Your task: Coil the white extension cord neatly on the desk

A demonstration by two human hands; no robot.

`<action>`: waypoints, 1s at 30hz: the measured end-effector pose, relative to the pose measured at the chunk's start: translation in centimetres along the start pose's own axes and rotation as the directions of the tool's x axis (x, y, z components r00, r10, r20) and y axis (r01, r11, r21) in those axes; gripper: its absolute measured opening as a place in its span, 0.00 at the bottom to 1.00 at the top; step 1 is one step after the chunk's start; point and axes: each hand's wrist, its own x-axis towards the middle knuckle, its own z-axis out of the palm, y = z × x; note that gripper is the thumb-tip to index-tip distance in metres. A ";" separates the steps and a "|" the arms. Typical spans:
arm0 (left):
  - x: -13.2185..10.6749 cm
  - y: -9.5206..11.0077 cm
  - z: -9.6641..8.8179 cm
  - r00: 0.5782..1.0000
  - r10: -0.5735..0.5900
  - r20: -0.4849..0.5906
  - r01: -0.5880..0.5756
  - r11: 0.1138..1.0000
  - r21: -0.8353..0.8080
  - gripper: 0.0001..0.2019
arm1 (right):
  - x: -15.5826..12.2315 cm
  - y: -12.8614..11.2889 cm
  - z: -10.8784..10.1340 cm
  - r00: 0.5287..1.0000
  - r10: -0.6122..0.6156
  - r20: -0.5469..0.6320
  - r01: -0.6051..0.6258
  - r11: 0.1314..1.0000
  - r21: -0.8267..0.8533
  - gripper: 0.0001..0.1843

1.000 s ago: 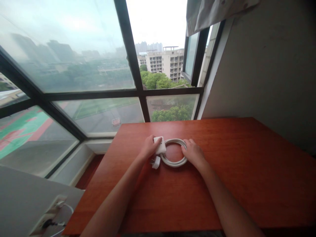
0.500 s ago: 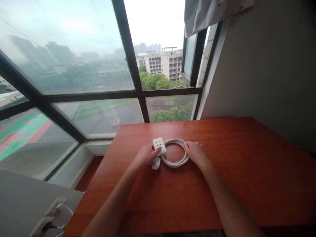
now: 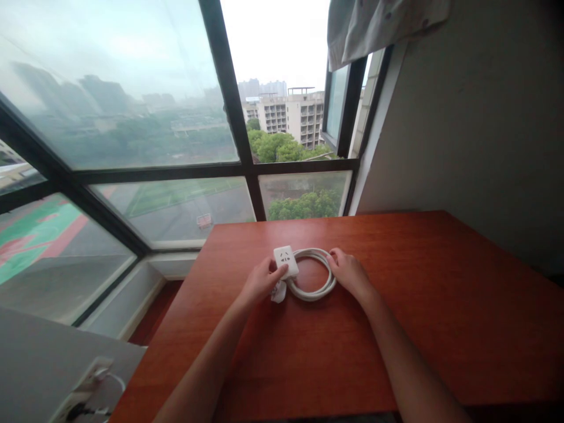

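A white extension cord lies coiled in a ring on the reddish-brown table [image 3: 304, 352]. Its socket block [image 3: 286, 262], with dark outlet slots facing up, is tilted between the thumb and fingers of my left hand [image 3: 262, 279]. Just below the block, near my left fingertips, is the white plug [image 3: 278, 292]. My right hand [image 3: 350, 271] is at the right side of the coiled cable [image 3: 311, 296], thumb and fingers closed around its loops. The undersides of the block and the gripped part of the coil are hidden by my fingers.
Dark-framed windows [image 3: 163, 172] rise behind and left of the table, one sash [image 3: 343, 106] swung outward. A grey curtain [image 3: 379, 26] hangs at the top right beside a wall [image 3: 467, 117]. Wall sockets [image 3: 94, 376] with plugged-in cords sit low on the left.
The coil and both hands stay nearly in place. My right fingers have shifted slightly on the cable, and the socket block has turned a little. The camera view moved slightly.
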 end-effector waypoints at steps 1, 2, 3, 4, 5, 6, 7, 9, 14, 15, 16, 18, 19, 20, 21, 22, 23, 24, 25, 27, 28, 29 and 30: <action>0.0 0.0 0.1 1.000 -0.005 0.001 0.005 0.999 -0.043 0.18 | 0.0 0.1 0.0 1.000 -0.002 -0.001 0.002 1.000 0.007 0.18; 0.0 0.0 0.1 1.000 -0.014 0.004 0.015 0.996 -0.082 0.19 | 0.1 0.1 0.0 1.000 -0.005 -0.005 0.005 1.000 0.014 0.17; 0.0 0.1 0.1 1.000 -0.027 0.005 0.027 0.993 -0.118 0.19 | 0.1 0.2 0.0 1.000 -0.009 -0.010 0.009 1.000 0.023 0.17; 0.0 0.3 0.1 0.999 -0.041 0.001 0.040 0.987 -0.152 0.20 | 0.1 0.1 -0.1 1.000 -0.014 -0.015 0.014 0.999 0.030 0.17; 0.0 0.4 0.1 0.999 -0.054 -0.001 0.052 0.981 -0.188 0.20 | 0.1 0.1 -0.1 1.000 -0.020 -0.020 0.021 0.999 0.034 0.17; 0.0 0.6 0.0 0.998 -0.066 -0.004 0.063 0.972 -0.225 0.20 | 0.0 0.0 -0.2 0.999 -0.029 -0.024 0.030 0.999 0.032 0.17; 0.0 0.8 0.0 0.997 -0.078 -0.009 0.073 0.962 -0.261 0.19 | 0.0 -0.1 -0.2 0.999 -0.038 -0.025 0.038 0.999 0.022 0.17; 0.2 1.0 0.0 0.995 -0.099 -0.014 0.089 0.944 -0.318 0.19 | -0.3 -0.5 -0.3 0.999 -0.042 -0.016 0.042 0.999 -0.024 0.17; 1.0 1.0 0.3 0.990 -0.135 -0.051 0.124 0.978 -0.170 0.16 | -1.3 -1.9 -0.7 1.000 -0.019 -0.004 0.018 0.985 -0.173 0.17; 1.0 1.0 0.3 0.990 -0.129 -0.060 0.126 0.990 -0.059 0.15 | -1.5 -2.1 -0.9 1.000 -0.010 -0.001 0.010 0.981 -0.194 0.18; 1.0 1.1 0.3 0.991 -0.119 -0.060 0.123 0.990 0.070 0.15 | -1.6 -2.4 -1.0 1.000 0.004 0.006 -0.003 0.977 -0.212 0.18; 0.9 1.6 0.2 0.995 -0.090 -0.035 0.097 0.943 0.319 0.15 | -1.8 -2.8 -1.3 0.998 0.047 0.040 -0.036 0.971 -0.236 0.20; 0.8 1.9 0.2 0.997 -0.076 -0.013 0.075 0.906 0.417 0.15 | -1.8 -2.9 -1.3 0.995 0.072 0.064 -0.055 0.969 -0.240 0.20; 0.7 2.2 0.1 0.998 -0.062 0.007 0.051 0.868 0.494 0.16 | -1.8 -3.0 -1.3 0.992 0.095 0.087 -0.072 0.969 -0.238 0.20; 0.6 2.5 0.1 0.998 -0.049 0.025 0.027 0.834 0.552 0.17 | -1.7 -3.0 -1.3 0.988 0.113 0.107 -0.086 0.969 -0.231 0.20; 0.4 2.8 0.2 0.998 -0.038 0.042 0.006 0.803 0.596 0.17 | -1.6 -2.9 -1.2 0.984 0.128 0.123 -0.098 0.970 -0.221 0.18; 0.3 3.0 0.2 0.998 -0.034 0.057 -0.010 0.775 0.632 0.18 | -1.5 -2.8 -1.2 0.981 0.138 0.138 -0.108 0.972 -0.208 0.17; 0.2 3.2 0.3 0.997 -0.032 0.065 -0.019 0.749 0.662 0.19 | -1.3 -2.6 -1.0 0.978 0.144 0.149 -0.114 0.974 -0.194 0.17; 0.1 3.4 0.4 0.997 -0.033 0.066 -0.021 0.726 0.687 0.20 | -1.2 -2.4 -0.9 0.977 0.145 0.158 -0.116 0.977 -0.180 0.17; 0.0 3.5 0.6 0.998 -0.033 0.058 -0.020 0.692 0.722 0.21 | -0.9 -2.0 -0.8 0.977 0.133 0.169 -0.108 0.983 -0.152 0.17; -0.1 3.5 0.6 0.998 -0.032 0.053 -0.017 0.681 0.732 0.22 | -0.8 -1.8 -0.7 0.978 0.124 0.170 -0.101 0.985 -0.139 0.17; -0.2 3.5 0.6 0.998 -0.032 0.048 -0.014 0.674 0.738 0.22 | -0.7 -1.7 -0.7 0.979 0.117 0.170 -0.096 0.987 -0.129 0.18; -0.3 3.5 0.5 0.998 -0.032 0.047 -0.013 0.672 0.740 0.22 | -0.6 -1.6 -0.7 0.979 0.113 0.170 -0.094 0.988 -0.121 0.18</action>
